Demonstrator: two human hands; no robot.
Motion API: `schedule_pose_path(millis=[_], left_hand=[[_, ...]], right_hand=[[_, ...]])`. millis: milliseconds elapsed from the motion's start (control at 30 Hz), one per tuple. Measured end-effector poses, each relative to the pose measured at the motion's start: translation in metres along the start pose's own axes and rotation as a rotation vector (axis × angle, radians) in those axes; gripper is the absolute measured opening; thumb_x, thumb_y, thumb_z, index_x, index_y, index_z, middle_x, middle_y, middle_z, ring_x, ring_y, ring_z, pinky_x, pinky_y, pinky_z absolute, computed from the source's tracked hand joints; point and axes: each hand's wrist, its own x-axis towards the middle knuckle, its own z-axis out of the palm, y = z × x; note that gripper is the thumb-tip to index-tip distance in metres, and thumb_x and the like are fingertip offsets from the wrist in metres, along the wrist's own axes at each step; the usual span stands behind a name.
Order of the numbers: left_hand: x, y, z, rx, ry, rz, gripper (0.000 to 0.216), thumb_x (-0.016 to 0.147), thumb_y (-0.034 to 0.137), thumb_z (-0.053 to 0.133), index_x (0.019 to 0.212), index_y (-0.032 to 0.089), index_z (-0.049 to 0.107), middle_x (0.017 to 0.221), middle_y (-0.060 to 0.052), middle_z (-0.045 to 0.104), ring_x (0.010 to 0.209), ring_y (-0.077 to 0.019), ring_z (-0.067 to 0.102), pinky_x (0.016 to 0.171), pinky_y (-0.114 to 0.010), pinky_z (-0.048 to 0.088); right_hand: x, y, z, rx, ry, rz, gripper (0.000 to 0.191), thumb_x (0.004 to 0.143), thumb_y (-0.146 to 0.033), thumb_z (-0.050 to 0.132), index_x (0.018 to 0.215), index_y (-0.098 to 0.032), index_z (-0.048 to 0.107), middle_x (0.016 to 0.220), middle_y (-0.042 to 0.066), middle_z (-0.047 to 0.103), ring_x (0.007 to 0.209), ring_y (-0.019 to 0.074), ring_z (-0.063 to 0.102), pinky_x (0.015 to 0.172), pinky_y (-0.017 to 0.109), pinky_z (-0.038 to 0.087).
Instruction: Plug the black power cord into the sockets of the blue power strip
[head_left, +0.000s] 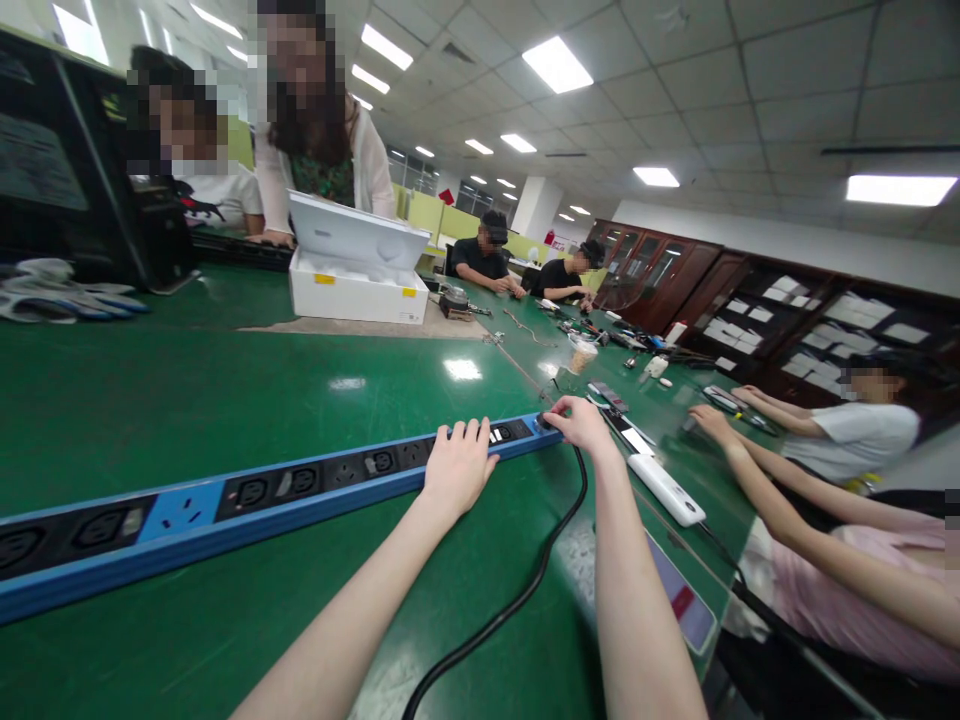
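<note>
A long blue power strip [300, 497] with black sockets runs from the left edge to the middle of the green table. My left hand [459, 468] lies across it, fingers over the far side and thumb towards the near side, gripping it. At the strip's far right end, my right hand [581, 425] is closed in a pinch against a small dark part [543, 422]; the fingers hide most of it. A black cable [546, 560] comes from beneath this hand and curves down to the bottom edge.
An open white box [356, 285] stands at the back, near gloves [64, 295] and a black case [90, 170]. On the right lie a white bar-shaped device [666, 490] and a phone [682, 590]. A cup [582, 354] stands farther off. Several people sit or stand around.
</note>
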Motion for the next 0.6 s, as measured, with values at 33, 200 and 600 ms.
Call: schedule_pose_path(millis=[33, 200, 600], left_hand=[[0.000, 0.000, 0.000, -0.003, -0.003, -0.002, 0.057, 0.101, 0.047, 0.042, 0.150, 0.018, 0.043, 0.136, -0.017, 0.059, 0.119, -0.0324, 0.053, 0.103, -0.048, 0.036], [0.001, 0.001, 0.000, -0.020, -0.004, 0.003, 0.058, 0.100, 0.046, 0.043, 0.150, 0.017, 0.044, 0.137, -0.018, 0.059, 0.122, -0.0332, 0.052, 0.103, -0.049, 0.036], [0.000, 0.000, 0.002, -0.034, 0.011, -0.015, 0.058, 0.099, 0.045, 0.046, 0.150, 0.016, 0.044, 0.137, -0.018, 0.059, 0.120, -0.0332, 0.053, 0.104, -0.049, 0.036]], right_hand=[[0.001, -0.002, 0.002, -0.038, 0.020, -0.023, 0.024, 0.084, -0.045, 0.072, 0.091, -0.022, 0.073, 0.094, 0.005, 0.074, 0.083, 0.0171, 0.068, 0.074, 0.025, 0.048], [0.003, -0.006, 0.011, -0.135, 0.044, -0.089, 0.028, 0.082, -0.051, 0.071, 0.094, -0.026, 0.073, 0.100, 0.004, 0.074, 0.093, 0.0187, 0.067, 0.078, 0.027, 0.046], [0.011, -0.012, 0.014, -0.182, -0.013, 0.002, 0.028, 0.077, -0.047, 0.075, 0.096, -0.026, 0.077, 0.099, 0.007, 0.075, 0.092, 0.0195, 0.070, 0.075, 0.025, 0.049]])
